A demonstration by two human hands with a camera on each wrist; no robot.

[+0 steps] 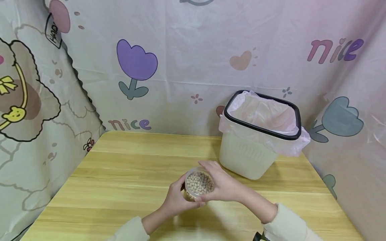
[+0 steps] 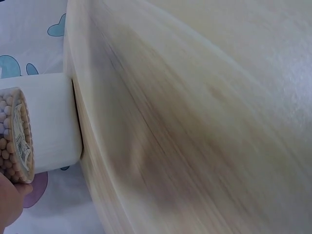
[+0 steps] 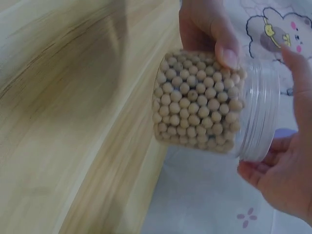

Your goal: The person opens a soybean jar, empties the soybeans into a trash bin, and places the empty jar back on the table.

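A clear plastic jar full of small round beige beads is held above the table between both hands. In the right wrist view the jar lies on its side in the picture, its clear lid towards the right. My left hand grips the body of the jar; its thumb presses the side near the lid. Around the lid my right hand spreads its thumb and fingers, gripping the rim. A label with a barcode shows on the jar in the left wrist view.
Behind the right hand stands a white bin with a black rim and a pinkish bag liner folded over its edge. The wood-grain table meets a patterned curtain at the back and sides.
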